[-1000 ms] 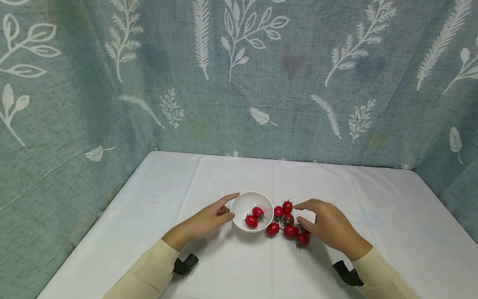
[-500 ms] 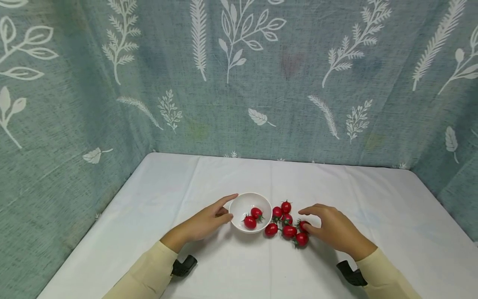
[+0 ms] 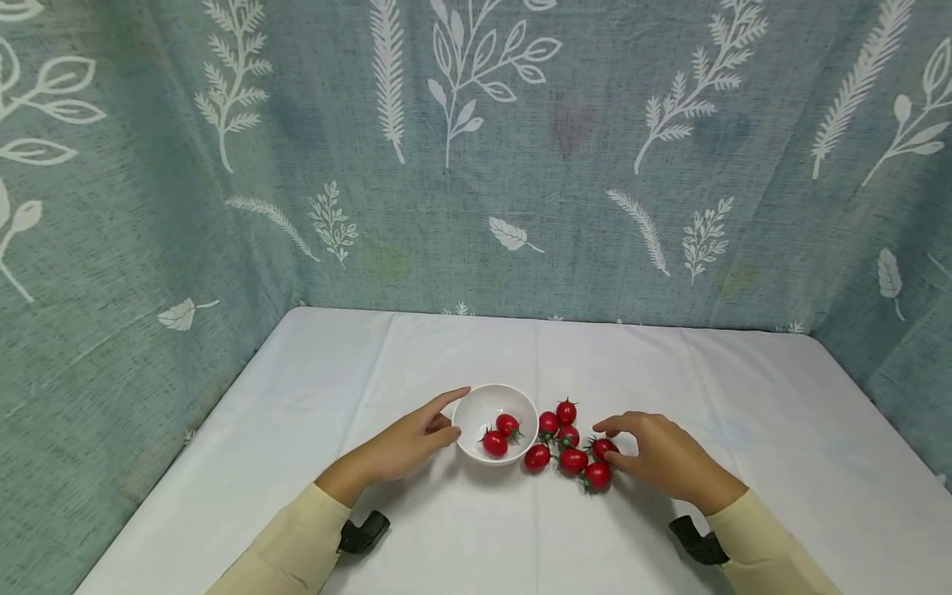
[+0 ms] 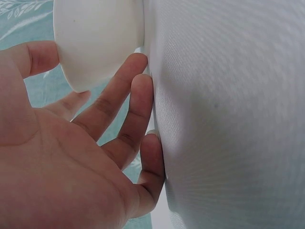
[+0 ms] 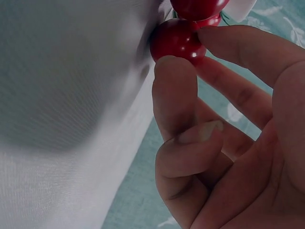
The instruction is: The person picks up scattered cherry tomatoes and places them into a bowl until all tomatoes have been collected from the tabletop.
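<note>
A white bowl (image 3: 476, 453) holds two red cherry tomatoes (image 3: 495, 444). At its left, my left hand (image 3: 405, 450) touches the side with thumb and index finger, which lie fairly straight; the other fingertips rest on the cloth in the left wrist view. Several cherry tomatoes with green calyxes (image 3: 573, 460) lie right of the bowl. My right hand (image 3: 662, 454) is at the cluster's right edge, its thumb and curled fingers round one cherry tomato (image 5: 176, 40). The thumb tip touches that tomato in the right wrist view; its far side is partly hidden.
A white cloth (image 3: 461, 529) covers the table. Green-blue curtains with white leaf prints (image 3: 491, 165) hang behind and at both sides. Each wrist carries a black camera mount (image 3: 364, 533) below a cream sleeve.
My right hand has shifted down slightly from beside the upper tomatoes to the rightmost one. My left hand and the bowl keep their places. The head view has drifted slightly.
</note>
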`<state>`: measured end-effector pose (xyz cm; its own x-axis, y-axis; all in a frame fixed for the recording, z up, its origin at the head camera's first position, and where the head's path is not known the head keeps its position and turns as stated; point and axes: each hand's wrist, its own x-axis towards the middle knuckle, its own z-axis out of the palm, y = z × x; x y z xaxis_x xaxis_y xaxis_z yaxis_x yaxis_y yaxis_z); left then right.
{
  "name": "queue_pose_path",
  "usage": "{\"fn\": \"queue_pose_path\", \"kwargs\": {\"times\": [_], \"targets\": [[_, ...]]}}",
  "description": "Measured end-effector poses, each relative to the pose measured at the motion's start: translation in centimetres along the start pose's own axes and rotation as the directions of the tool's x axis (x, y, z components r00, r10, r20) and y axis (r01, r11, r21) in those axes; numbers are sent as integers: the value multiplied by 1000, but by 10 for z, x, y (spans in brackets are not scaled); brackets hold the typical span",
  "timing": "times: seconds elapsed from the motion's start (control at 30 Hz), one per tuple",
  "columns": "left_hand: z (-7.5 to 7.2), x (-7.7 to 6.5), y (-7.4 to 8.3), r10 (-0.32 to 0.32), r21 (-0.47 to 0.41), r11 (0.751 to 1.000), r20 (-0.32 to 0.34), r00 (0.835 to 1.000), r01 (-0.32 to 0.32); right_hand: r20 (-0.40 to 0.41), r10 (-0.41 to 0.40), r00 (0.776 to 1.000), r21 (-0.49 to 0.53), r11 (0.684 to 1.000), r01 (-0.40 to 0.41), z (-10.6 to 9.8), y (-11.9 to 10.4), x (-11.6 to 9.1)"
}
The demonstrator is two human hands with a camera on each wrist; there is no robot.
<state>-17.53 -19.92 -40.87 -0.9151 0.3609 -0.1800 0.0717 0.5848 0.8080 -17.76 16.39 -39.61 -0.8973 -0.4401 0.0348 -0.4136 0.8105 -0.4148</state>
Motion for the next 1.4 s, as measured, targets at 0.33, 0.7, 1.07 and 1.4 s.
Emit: {"fn": "queue_pose_path", "kwargs": {"times": [0.33,0.7,1.07,1.4], "targets": [[0,0,0,3,5,1000,-5,1000,-3,16,15,1000,-2,1000,-15,3,1,1],[0,1,0,3,9,1000,-7,1000,-3,31,40,999,8,999,-40,3,1,1],[0,1,0,9,-3,1000,2,1000,-9,30,31,999,0,1000,-31,2,2,0],[-1,0,1,12,0,1000,1,1000,-12,8,13,1000,-15,1000,-13,0,1,0]]}}
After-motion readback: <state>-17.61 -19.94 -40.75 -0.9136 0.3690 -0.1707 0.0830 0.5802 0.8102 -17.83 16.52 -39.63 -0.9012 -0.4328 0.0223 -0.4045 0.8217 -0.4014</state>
